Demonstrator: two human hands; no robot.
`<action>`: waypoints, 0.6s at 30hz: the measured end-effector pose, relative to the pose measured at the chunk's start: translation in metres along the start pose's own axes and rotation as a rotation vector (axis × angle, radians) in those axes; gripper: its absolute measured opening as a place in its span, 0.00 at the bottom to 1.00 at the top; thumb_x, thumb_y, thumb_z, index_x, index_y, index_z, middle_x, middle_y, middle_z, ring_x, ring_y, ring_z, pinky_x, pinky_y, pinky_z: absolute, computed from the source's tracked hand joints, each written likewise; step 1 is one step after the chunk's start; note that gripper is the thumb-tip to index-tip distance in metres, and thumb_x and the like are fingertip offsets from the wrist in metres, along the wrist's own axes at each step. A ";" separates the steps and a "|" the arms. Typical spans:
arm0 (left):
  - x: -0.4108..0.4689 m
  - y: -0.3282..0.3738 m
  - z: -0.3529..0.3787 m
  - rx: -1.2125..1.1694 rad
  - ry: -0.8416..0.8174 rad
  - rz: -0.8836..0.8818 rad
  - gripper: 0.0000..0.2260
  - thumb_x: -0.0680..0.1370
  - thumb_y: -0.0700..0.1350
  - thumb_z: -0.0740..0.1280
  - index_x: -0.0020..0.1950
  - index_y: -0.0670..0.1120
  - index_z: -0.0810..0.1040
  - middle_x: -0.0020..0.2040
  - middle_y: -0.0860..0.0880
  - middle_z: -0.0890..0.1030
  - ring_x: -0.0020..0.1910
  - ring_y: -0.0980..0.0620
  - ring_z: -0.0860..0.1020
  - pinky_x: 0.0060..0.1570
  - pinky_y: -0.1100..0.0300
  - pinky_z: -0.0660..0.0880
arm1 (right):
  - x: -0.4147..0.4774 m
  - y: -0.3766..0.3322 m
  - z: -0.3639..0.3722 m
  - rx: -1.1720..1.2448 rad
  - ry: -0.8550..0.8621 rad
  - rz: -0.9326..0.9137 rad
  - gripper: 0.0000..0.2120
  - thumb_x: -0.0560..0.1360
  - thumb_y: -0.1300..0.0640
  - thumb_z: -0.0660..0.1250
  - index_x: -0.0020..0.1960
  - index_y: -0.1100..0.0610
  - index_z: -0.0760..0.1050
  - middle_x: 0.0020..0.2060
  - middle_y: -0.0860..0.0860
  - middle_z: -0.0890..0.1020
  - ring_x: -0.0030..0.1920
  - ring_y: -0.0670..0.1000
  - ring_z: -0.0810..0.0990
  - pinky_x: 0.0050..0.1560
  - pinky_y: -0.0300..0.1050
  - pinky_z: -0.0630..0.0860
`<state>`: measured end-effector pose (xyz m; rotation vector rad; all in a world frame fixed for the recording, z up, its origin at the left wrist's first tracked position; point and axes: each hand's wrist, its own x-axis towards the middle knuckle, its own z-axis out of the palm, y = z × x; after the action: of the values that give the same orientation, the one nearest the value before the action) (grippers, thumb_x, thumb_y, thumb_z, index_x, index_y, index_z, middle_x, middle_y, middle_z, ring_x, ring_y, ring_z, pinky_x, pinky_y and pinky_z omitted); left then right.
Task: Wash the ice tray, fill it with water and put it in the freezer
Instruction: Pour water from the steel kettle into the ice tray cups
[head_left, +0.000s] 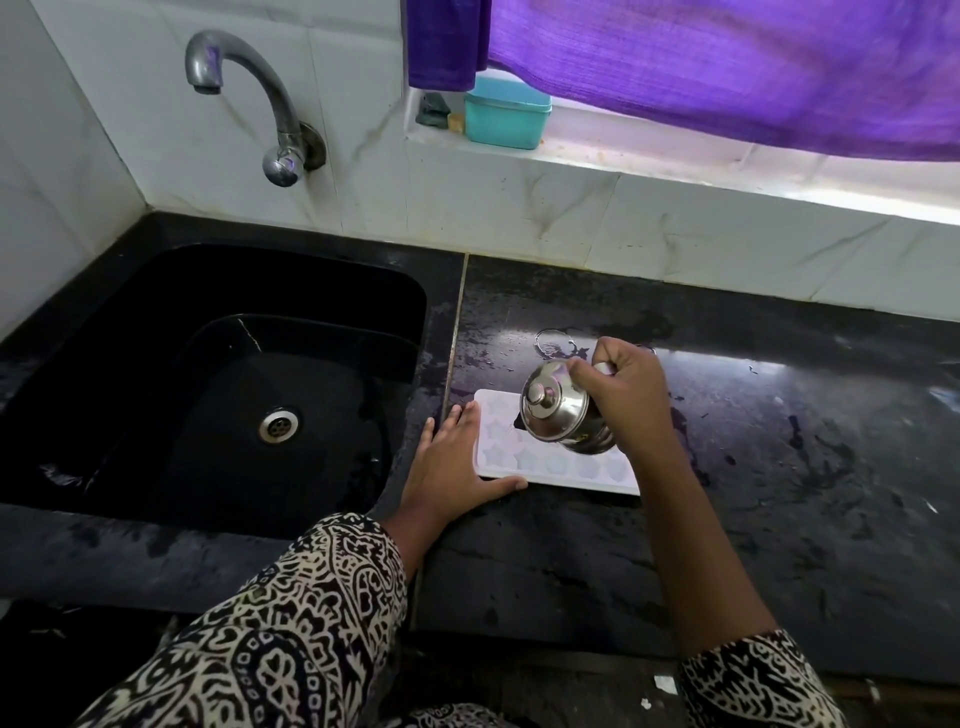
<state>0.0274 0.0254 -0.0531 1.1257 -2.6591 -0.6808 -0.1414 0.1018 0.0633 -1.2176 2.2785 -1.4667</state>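
A white ice tray with star-shaped cells lies flat on the black counter just right of the sink. My left hand rests on the counter with fingers spread, pressed against the tray's left edge and near corner. My right hand grips the handle of a small lidded steel jug, tipped leftward over the tray's middle. The jug hides part of the tray. I cannot make out a stream of water.
The black sink with its drain lies to the left, under a steel tap on the tiled wall. A teal box sits on the window sill behind a purple curtain. The counter is wet around the tray.
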 end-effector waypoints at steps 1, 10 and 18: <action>0.000 0.000 0.000 -0.001 0.000 0.000 0.52 0.66 0.74 0.63 0.78 0.45 0.47 0.79 0.51 0.53 0.77 0.55 0.48 0.75 0.53 0.40 | 0.000 -0.001 0.000 0.010 0.000 0.003 0.15 0.69 0.60 0.69 0.30 0.59 0.66 0.27 0.55 0.69 0.30 0.51 0.68 0.34 0.45 0.68; -0.001 0.001 -0.001 -0.003 -0.004 0.000 0.52 0.67 0.73 0.63 0.79 0.45 0.47 0.79 0.51 0.53 0.77 0.55 0.48 0.75 0.53 0.40 | -0.001 0.006 -0.013 0.382 0.107 0.247 0.17 0.71 0.66 0.68 0.29 0.56 0.64 0.23 0.48 0.71 0.26 0.45 0.69 0.28 0.37 0.70; 0.000 0.001 -0.001 0.007 -0.007 0.002 0.52 0.67 0.73 0.63 0.78 0.45 0.47 0.79 0.51 0.53 0.77 0.55 0.48 0.75 0.53 0.41 | -0.008 0.020 -0.025 0.308 0.160 0.259 0.18 0.70 0.65 0.68 0.29 0.55 0.63 0.27 0.56 0.68 0.30 0.52 0.67 0.33 0.43 0.68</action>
<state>0.0276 0.0257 -0.0519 1.1242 -2.6699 -0.6770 -0.1605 0.1277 0.0573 -0.7148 2.1004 -1.7787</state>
